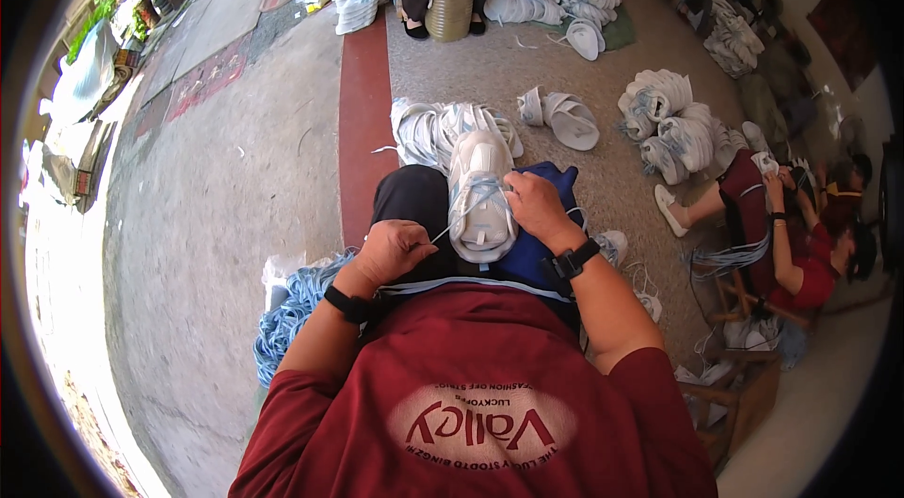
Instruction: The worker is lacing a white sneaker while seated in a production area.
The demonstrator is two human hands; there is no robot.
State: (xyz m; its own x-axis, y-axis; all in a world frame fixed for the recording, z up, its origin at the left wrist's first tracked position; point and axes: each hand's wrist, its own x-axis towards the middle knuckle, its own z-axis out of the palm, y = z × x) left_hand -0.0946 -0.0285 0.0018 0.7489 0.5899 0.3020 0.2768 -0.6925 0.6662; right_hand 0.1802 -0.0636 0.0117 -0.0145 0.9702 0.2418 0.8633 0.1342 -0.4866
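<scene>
A white and pale-blue sneaker (482, 216) rests between my thighs, its heel end toward me. Pale-blue lacing crosses its upper. My left hand (391, 251) is closed in a pinch to the left of the shoe, and a thin shoelace (442, 234) stretches from it toward the lacing. At the shoe's right side, my right hand (541, 208) pinches at the lacing, its fingertips partly hidden. A loose lace end hangs beyond that hand. More pale-blue laces lie across my lap. A dark band is on each wrist.
Nested white shoes (443, 133) lie just beyond my knees, beside loose shoe pieces (562, 119). A heap of blue laces (299, 314) sits by my left side. More shoe stacks (680, 126) are at right, near a seated person (791, 263). Another person sits ahead behind a large jug (450, 8).
</scene>
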